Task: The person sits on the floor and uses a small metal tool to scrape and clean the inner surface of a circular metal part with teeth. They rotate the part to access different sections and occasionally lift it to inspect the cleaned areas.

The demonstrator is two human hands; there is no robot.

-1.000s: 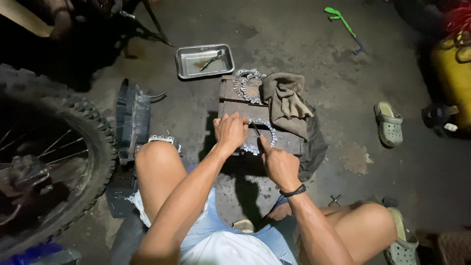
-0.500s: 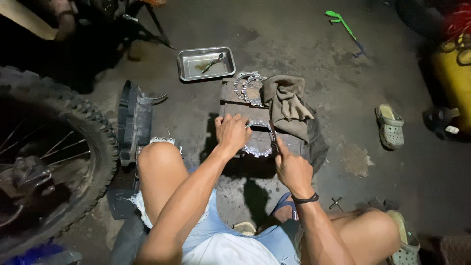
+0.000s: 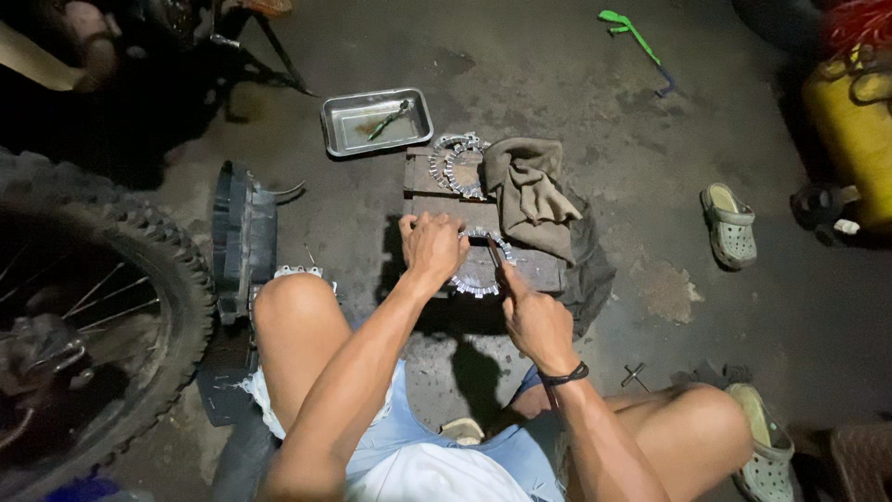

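Now the left hand (image 3: 433, 244) presses, fingers curled, on a toothed round metal clutch plate (image 3: 478, 267) lying on a wooden block (image 3: 544, 270). Just beside it, the right hand (image 3: 532, 316) grips a thin dark tool (image 3: 494, 253) whose tip touches the plate. Beyond both hands lie stacked toothed metal rings (image 3: 460, 164) and a crumpled brown rag (image 3: 531, 191).

Toothed ring (image 3: 478, 270) on block (image 3: 548, 271), rag (image 3: 534, 191) beside, tray (image 3: 376, 122) behind, wheel (image 3: 88, 325) left.

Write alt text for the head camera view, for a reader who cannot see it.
A seated person's left hand presses a toothed metal ring flat on a wooden block while the right hand works a thin tool against it. More rings and a brown rag lie on the block, a metal tray beyond, a knobby motorcycle tyre at left.
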